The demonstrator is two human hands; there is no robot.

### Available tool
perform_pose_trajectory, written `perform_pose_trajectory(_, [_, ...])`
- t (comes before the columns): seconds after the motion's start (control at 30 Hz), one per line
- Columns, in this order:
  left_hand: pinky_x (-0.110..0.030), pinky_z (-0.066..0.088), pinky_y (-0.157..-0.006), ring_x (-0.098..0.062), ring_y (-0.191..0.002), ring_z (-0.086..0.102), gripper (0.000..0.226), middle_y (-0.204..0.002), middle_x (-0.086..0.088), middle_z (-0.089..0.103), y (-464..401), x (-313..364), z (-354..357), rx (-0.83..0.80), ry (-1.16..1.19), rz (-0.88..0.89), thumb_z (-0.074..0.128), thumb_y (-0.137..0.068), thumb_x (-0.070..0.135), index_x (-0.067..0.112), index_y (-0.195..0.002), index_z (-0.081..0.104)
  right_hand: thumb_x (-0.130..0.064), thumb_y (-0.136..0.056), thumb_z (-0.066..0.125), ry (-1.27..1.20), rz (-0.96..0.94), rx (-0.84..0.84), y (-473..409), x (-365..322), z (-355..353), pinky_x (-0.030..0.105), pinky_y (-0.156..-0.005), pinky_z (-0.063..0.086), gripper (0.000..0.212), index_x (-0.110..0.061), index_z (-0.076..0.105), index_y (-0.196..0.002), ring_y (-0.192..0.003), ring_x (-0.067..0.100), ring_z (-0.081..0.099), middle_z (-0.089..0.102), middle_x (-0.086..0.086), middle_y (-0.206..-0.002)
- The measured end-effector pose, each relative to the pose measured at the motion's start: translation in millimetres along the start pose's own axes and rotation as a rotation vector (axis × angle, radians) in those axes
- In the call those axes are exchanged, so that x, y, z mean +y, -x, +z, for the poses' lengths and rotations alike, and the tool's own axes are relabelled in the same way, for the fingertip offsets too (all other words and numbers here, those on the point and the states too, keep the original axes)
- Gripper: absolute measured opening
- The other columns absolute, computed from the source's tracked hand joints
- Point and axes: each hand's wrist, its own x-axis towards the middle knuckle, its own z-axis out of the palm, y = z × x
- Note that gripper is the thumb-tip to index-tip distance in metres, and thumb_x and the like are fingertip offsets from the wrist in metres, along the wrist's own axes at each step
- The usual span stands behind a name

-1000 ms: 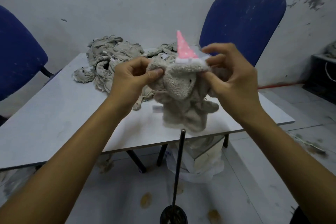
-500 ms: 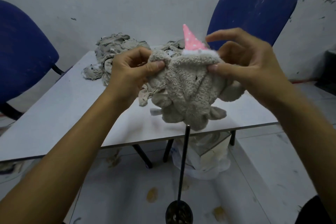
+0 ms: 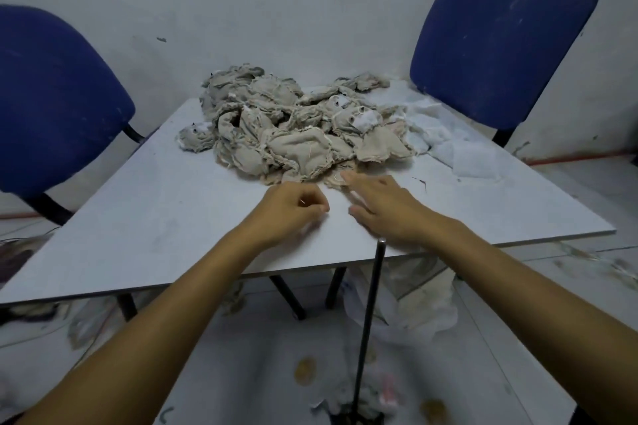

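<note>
Head view, and we start at the far left, where a blue chair (image 3: 58, 97) sits tucked against the pale surface (image 3: 155, 217). Moving in, there's a small grey plush head piece (image 3: 195, 136) lying just off the left edge of the heap. And here's the heap itself: a pile of beige fabric skins (image 3: 297, 128), limp and inside-out with ragged seams showing, spread across the back half of the surface near the wall.

Down front, the left hand (image 3: 293, 210) hovers low over the bare surface just short of the pile. Its fingers are curled under, thumb against forefinger, and whether it pinches anything cannot be told from this angle. Right beside it, the right hand (image 3: 383, 203) is stretched out flat and relaxed, fingers straight, gripping nothing, its fingertips touching the near edge of the pile.

Below that wrist a thin black rod (image 3: 371, 304) stands up from the floor to the surface's front edge, with a white plastic bag (image 3: 414, 304) slumped under the surface just behind it.

Further right, white stuffing (image 3: 448, 145) lies in loose tufts touching the pile's right side. And at the far right, a second blue chair (image 3: 500, 38) stands behind the corner.
</note>
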Motion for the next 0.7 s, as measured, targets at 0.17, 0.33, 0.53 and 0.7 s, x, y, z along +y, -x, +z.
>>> perform_pose_trajectory(0.17, [-0.019,0.043,-0.068,-0.006,-0.081,0.062,0.018,-0.092,0.008,0.066,-1.4,1.3,8.0,0.054,-0.023,-0.025,0.063,-0.092,0.019,0.031,-0.105,0.067,-0.033,-0.099,0.054,-0.048,-0.038,0.219,1.9,-6.6,11.9,0.044,-0.092,0.045,0.047,-0.022,0.047,-0.144,-0.113,0.03,0.048,0.054,0.005,-0.124])
perform_pose_trajectory(0.33, [-0.038,0.04,-0.102,-0.021,-0.12,0.043,0.049,-0.131,-0.003,0.045,1.3,10.6,29.4,0.075,-0.17,-0.053,0.055,-0.099,0.038,0.023,-0.144,0.048,-0.016,-0.086,0.076,-0.359,-0.047,0.333,17.6,-8.6,6.2,0.014,-0.076,0.041,0.03,-0.022,0.069,-0.114,-0.087,0.015,0.062,0.07,-0.002,-0.091])
perform_pose_trajectory(0.53, [-0.045,0.048,-0.092,-0.02,-0.103,0.057,0.015,-0.111,0.001,0.06,0.7,17.2,38.1,0.172,-0.1,-0.116,0.063,-0.093,0.031,0.024,-0.105,0.069,-0.018,-0.078,0.084,-0.572,-0.057,0.292,25.9,-12.2,1.5,0.014,-0.07,0.046,0.031,-0.026,0.068,-0.103,-0.072,0.004,0.061,0.068,-0.006,-0.083])
perform_pose_trajectory(0.7, [-0.028,0.045,-0.074,-0.005,-0.081,0.058,0.007,-0.096,0.006,0.063,4.6,15.3,38.0,0.217,0.099,-0.038,0.069,-0.088,0.02,0.025,-0.087,0.064,-0.02,-0.091,0.07,-0.462,-0.037,0.181,18.0,-11.7,1.5,0.017,-0.086,0.044,0.033,-0.023,0.062,-0.122,-0.093,0.006,0.055,0.048,-0.002,-0.11])
